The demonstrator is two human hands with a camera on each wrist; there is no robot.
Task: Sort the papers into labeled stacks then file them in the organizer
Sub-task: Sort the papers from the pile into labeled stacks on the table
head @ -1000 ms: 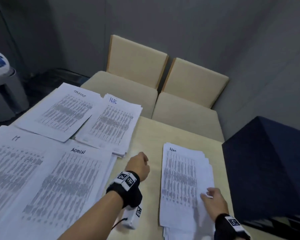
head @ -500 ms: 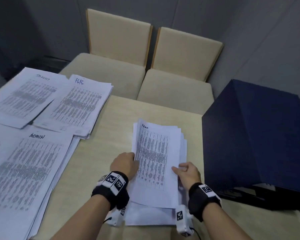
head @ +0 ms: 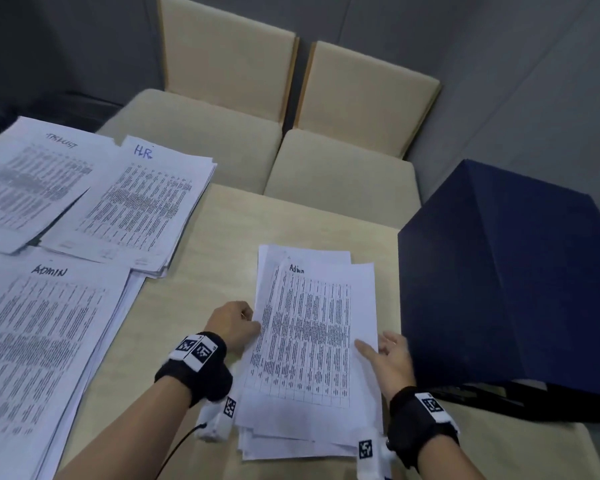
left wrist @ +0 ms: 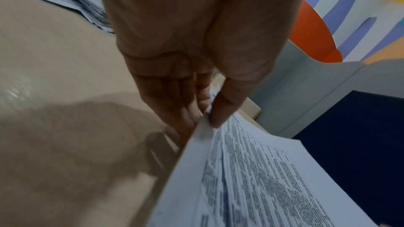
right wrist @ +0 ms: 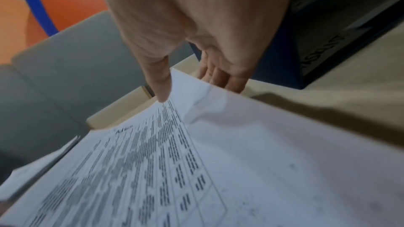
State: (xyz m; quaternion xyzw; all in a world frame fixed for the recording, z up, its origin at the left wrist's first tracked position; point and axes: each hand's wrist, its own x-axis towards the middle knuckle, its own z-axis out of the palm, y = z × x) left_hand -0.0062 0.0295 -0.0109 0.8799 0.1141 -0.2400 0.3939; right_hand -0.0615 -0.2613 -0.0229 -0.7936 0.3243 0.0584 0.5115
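A: What has changed?

B: A second ago the left hand (head: 234, 322) lay fisted on the table (head: 201, 271). Now thumb and fingers (left wrist: 215, 110) pinch the left edge of the top "Admin" sheet (head: 312, 327), lower centre. The right hand (head: 390, 355) rests spread, thumb (right wrist: 160, 84) on the right margin.

A: Meaning?

B: Likely bound for the ADMIN stack (head: 45, 341), lower left. Sorting is unfinished.

A: Containers?

B: The dark blue organizer (head: 506, 278), right of frame: contents not visible.
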